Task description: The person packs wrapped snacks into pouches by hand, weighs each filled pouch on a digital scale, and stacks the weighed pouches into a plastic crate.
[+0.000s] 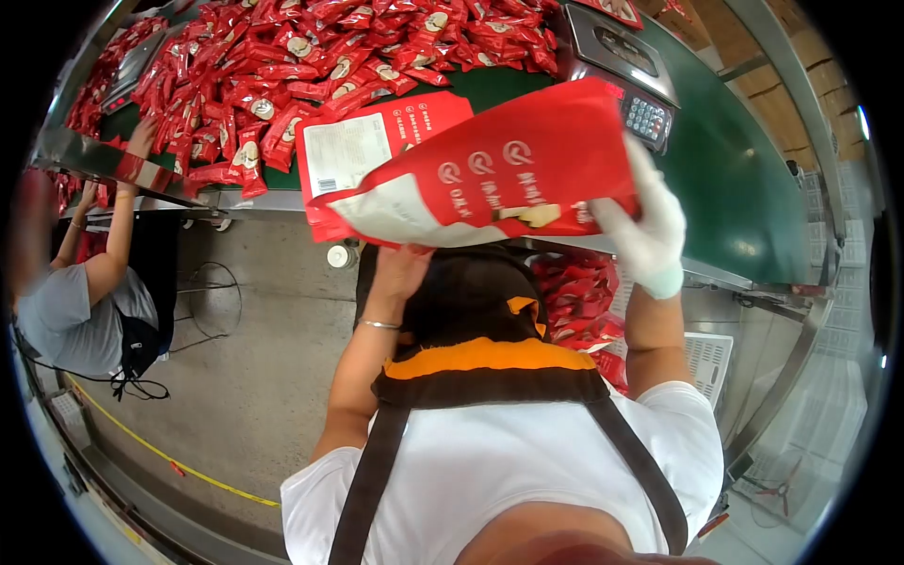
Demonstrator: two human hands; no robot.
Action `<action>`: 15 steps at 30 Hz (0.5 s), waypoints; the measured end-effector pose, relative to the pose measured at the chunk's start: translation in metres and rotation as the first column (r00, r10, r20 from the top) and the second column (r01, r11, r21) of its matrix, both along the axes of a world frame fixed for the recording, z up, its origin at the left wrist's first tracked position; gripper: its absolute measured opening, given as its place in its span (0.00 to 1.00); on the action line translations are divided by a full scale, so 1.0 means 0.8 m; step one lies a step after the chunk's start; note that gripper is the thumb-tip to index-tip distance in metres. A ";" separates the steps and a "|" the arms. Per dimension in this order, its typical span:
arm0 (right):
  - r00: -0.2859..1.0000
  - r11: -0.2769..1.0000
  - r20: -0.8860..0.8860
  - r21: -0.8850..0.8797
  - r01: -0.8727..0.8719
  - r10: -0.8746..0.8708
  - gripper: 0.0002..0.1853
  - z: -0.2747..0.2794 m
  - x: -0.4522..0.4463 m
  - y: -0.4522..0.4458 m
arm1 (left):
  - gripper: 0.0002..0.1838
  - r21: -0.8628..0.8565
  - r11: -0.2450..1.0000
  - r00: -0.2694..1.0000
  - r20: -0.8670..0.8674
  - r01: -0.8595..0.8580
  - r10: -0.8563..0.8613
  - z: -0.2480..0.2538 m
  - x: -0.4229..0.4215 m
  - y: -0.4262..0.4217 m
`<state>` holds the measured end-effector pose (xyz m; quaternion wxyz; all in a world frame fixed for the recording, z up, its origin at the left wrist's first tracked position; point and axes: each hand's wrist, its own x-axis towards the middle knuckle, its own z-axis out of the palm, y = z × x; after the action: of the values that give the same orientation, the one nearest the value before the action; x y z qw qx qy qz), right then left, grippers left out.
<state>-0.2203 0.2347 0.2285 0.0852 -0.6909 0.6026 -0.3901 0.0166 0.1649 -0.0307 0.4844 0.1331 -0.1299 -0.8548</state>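
Note:
A large red printed bag (527,160) with a whitish lower panel is held up slantwise in front of me. My right hand (650,226), in a white glove, grips its right end. My left hand (403,270), bare and with a bracelet at the wrist, is closed at the bag's lower edge, its fingertips partly hidden. Behind it, at the table's front edge, lies another red bag (348,155) with a white label and barcode. What the bags hold inside does not show.
Small red packets (311,56) heap over the green table (730,188). A digital scale (631,66) stands at the back right. More red packets (576,301) sit below the table edge. A co-worker in grey (80,306) reaches into the heap at left.

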 end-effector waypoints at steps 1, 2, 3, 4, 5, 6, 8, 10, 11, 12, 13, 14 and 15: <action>0.996 0.994 -0.057 -0.078 -0.072 0.068 0.29 -0.006 0.006 -0.012 | 0.34 -0.157 0.988 1.000 0.011 -0.011 0.013 0.002 0.025 -0.004; 0.984 0.977 -0.120 -0.149 -0.149 0.132 0.28 -0.013 0.013 -0.023 | 0.39 -0.191 0.976 0.993 0.036 -0.100 0.109 -0.011 0.043 -0.004; 0.975 0.977 -0.179 -0.143 -0.160 0.134 0.27 -0.017 0.020 -0.028 | 0.41 -0.221 0.971 0.982 0.139 -0.093 0.126 -0.018 0.068 -0.003; 0.951 0.946 -0.242 -0.213 -0.244 0.191 0.27 -0.024 0.023 -0.036 | 0.44 -0.253 0.963 0.959 0.238 -0.088 0.150 -0.016 0.087 -0.002; 0.938 0.944 -0.243 -0.159 -0.290 0.248 0.25 -0.022 0.031 -0.041 | 0.44 -0.267 0.958 0.957 0.237 -0.099 0.165 -0.014 0.097 0.002; 0.923 0.937 -0.238 -0.102 -0.333 0.302 0.23 -0.021 0.038 -0.043 | 0.45 -0.178 0.977 0.965 0.208 -0.121 0.158 -0.006 0.104 0.008; 0.914 0.935 -0.250 -0.077 -0.347 0.319 0.20 -0.026 0.045 -0.048 | 0.46 -0.088 0.986 0.973 0.174 -0.139 0.153 -0.006 0.117 0.024; 0.921 0.977 -0.339 -0.021 -0.210 0.191 0.12 -0.023 0.052 -0.054 | 0.46 -0.068 0.984 0.949 0.263 -0.163 0.176 -0.031 0.126 0.036; 0.922 0.977 -0.338 -0.021 -0.210 0.191 0.12 -0.023 0.052 -0.051 | 0.46 -0.023 0.990 0.955 0.260 -0.140 0.141 -0.042 0.132 0.037; 0.926 0.981 -0.340 -0.045 -0.190 0.164 0.11 -0.021 0.054 -0.049 | 0.46 -0.023 0.990 0.955 0.259 -0.142 0.143 -0.043 0.132 0.040; 0.929 0.982 -0.343 -0.071 -0.173 0.139 0.10 -0.019 0.056 -0.047 | 0.46 -0.010 0.982 0.935 0.306 -0.186 0.180 -0.044 0.129 0.043; 0.918 0.965 -0.303 0.018 -0.262 0.255 0.09 -0.013 0.057 -0.042 | 0.45 0.001 0.973 0.911 0.352 -0.232 0.217 -0.045 0.127 0.046; 0.893 0.893 -0.115 0.187 -0.410 0.435 0.08 -0.006 0.053 -0.044 | 0.45 -0.001 0.971 0.910 0.349 -0.237 0.223 -0.049 0.131 0.049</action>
<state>-0.1775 0.1994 0.2234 0.1756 -0.8247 0.4712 -0.2589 0.1211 0.2037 -0.0703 0.5483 0.3058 -0.1791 -0.7575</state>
